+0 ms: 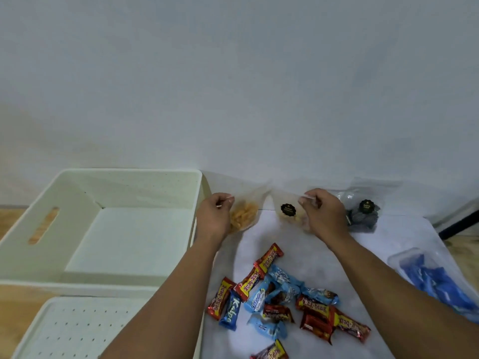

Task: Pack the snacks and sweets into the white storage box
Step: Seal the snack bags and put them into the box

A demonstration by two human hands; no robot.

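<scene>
White and open-topped, the storage box [103,229] is sitting at the left on the wooden floor, holding nothing yet. Just beside its right wall, the left hand [215,216] is pinching a clear pouch of yellow chips [245,213], while the right hand [322,213] is gripping a second clear pouch [289,209] bearing a black label. Wrapped chocolate bars [285,299] are lying scattered on the white sheet [298,242] nearer the person.

One head-worn wide-angle view looked forward and down, close over the white storage box [103,229] at left and sweets at right, a wall filling the top.
</scene>
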